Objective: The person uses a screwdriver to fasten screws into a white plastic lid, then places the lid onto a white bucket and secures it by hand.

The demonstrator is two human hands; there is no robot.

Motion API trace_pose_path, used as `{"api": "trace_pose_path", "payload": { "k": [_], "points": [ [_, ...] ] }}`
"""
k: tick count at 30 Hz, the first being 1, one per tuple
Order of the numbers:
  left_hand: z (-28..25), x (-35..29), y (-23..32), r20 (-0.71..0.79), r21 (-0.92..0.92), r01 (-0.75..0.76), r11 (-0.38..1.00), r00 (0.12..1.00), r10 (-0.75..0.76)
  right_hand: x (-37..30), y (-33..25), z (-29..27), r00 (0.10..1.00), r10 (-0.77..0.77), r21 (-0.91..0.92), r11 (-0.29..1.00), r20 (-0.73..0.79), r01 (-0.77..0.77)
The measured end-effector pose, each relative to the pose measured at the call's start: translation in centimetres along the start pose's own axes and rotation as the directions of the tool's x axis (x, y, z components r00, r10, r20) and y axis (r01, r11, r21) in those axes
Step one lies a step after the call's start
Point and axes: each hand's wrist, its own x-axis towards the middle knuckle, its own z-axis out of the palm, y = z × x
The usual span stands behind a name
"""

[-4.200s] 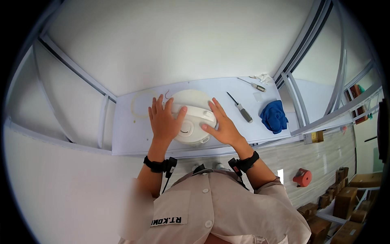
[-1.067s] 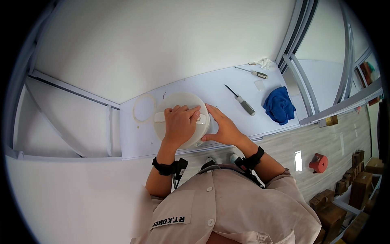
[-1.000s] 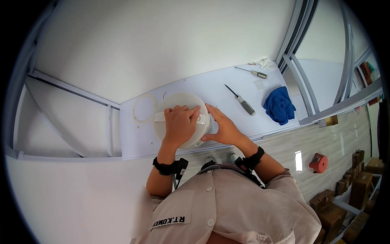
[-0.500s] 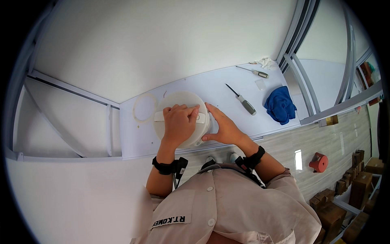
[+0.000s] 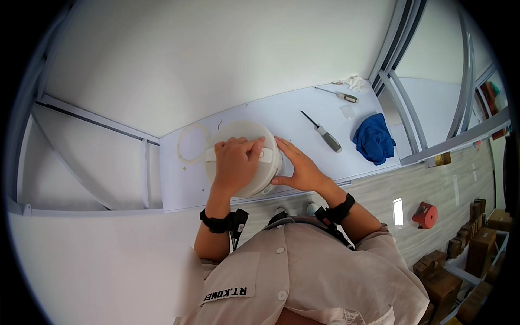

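Note:
A round white appliance that looks like a rice cooker (image 5: 246, 131) stands on the white table, its lid facing up. Across the lid runs a pale handle bar (image 5: 265, 155) with a small round button near its right end. My left hand (image 5: 237, 162) lies over this bar with its fingers curled around it, hiding the bar's middle. At the cooker's right side, my right hand (image 5: 298, 169) cups the wall, thumb near and fingers far. Just left of the cooker, a thin cream ring (image 5: 181, 142) lies flat.
On the table (image 5: 292, 116) to the right lie a large grey-handled screwdriver (image 5: 329, 140), a smaller screwdriver (image 5: 346, 98), a small clear piece (image 5: 347, 112), a blue cloth (image 5: 374, 140) and a crumpled white cloth (image 5: 356, 83). Grey frame bars (image 5: 406, 116) border the table. A red roll (image 5: 426, 215) stands on the floor.
My left hand has shifted slightly left on the lid. My right hand has moved very little and stays against the cooker's side.

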Motion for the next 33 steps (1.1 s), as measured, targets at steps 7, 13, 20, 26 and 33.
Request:
{"api": "trace_pose_path", "payload": {
  "k": [7,13,20,26,33],
  "points": [
    [-0.8,0.1,-0.1,-0.007,-0.063,0.026,0.998,1.000,-0.026,0.0,-0.4,0.0,1.000,0.015,0.037,0.999,0.017,-0.015],
    [-1.6,0.3,-0.4,-0.120,-0.271,0.066,0.960,0.988,-0.102,0.0,-0.6,0.0,1.000,0.003,0.006,1.000,0.002,-0.003],
    [-3.6,0.2,-1.3,-0.040,-0.531,0.230,0.816,0.954,-0.296,0.2,-1.8,-0.7,0.995,0.074,0.056,0.995,0.066,-0.078],
    [-5.6,0.4,-3.2,-0.022,-0.645,0.230,0.729,0.948,-0.319,0.1,-0.8,-0.4,1.000,0.023,0.049,0.999,0.020,-0.024],
    [-6.4,0.5,-6.8,-0.086,-0.706,0.179,0.685,0.939,-0.334,0.2,-0.8,-0.3,0.999,0.026,0.058,0.998,0.023,-0.028]
  ]
}}
